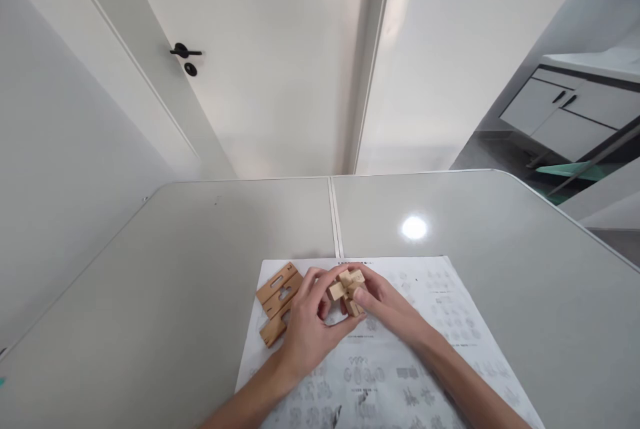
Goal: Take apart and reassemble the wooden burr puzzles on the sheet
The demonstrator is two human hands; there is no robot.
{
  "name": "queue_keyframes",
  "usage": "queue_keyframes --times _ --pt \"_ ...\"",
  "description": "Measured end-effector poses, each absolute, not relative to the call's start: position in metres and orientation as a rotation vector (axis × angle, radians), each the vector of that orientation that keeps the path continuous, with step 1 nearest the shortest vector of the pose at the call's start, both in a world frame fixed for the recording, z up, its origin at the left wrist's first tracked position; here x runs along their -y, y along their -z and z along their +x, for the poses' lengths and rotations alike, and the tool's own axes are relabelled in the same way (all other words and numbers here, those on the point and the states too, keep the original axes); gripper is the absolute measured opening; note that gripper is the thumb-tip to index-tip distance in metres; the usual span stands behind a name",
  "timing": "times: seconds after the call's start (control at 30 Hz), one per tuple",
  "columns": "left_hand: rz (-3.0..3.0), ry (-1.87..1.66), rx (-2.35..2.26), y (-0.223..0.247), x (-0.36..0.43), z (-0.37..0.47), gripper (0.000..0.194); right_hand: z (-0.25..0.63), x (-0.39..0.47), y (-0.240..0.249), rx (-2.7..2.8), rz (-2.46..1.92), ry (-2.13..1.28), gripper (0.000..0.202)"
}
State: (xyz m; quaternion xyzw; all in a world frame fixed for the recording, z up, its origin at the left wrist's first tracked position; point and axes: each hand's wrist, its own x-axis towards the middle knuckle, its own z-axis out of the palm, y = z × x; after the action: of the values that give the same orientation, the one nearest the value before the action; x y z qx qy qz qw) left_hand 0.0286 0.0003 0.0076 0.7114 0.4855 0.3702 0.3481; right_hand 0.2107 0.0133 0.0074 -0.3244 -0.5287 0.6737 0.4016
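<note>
Between my two hands is a pale wooden burr puzzle (345,287) of interlocking blocks, held just above a printed sheet (395,376). My left hand (315,316) grips it from the left, thumb along its lower side and fingers behind. From the right, my right hand (383,296) closes on it with the thumb pressed on the front blocks. Parts of the puzzle are hidden by the fingers. Left of my left hand lie flat brown wooden pieces (274,294) with cut-out slots and numbers, partly covered by that hand.
The sheet with rows of small diagrams lies on a grey table (175,296) with a seam down its middle. A white door (280,69) with a black handle (185,50) stands beyond the far edge. At right is a white cabinet (565,109).
</note>
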Motion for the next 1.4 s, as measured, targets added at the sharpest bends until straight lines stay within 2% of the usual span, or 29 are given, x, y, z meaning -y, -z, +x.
queue_keyframes --times 0.37,0.53,0.9,1.4 --pt "1.824 -0.94 -1.186 -0.01 -0.002 0.029 0.063 0.208 -0.011 -0.009 1.344 -0.788 -1.693 0.056" --pt "1.803 -0.949 -1.191 -0.01 -0.001 0.03 0.062 0.208 -0.009 -0.009 1.361 -0.791 -1.674 0.062" --pt "1.671 -0.986 -1.223 -0.006 -0.003 0.027 0.064 0.205 -0.009 -0.011 1.328 -0.944 -1.588 0.039" --pt "1.665 -1.005 -1.171 -0.005 -0.003 0.028 0.064 0.204 -0.01 0.0 1.301 -1.016 -1.474 0.035"
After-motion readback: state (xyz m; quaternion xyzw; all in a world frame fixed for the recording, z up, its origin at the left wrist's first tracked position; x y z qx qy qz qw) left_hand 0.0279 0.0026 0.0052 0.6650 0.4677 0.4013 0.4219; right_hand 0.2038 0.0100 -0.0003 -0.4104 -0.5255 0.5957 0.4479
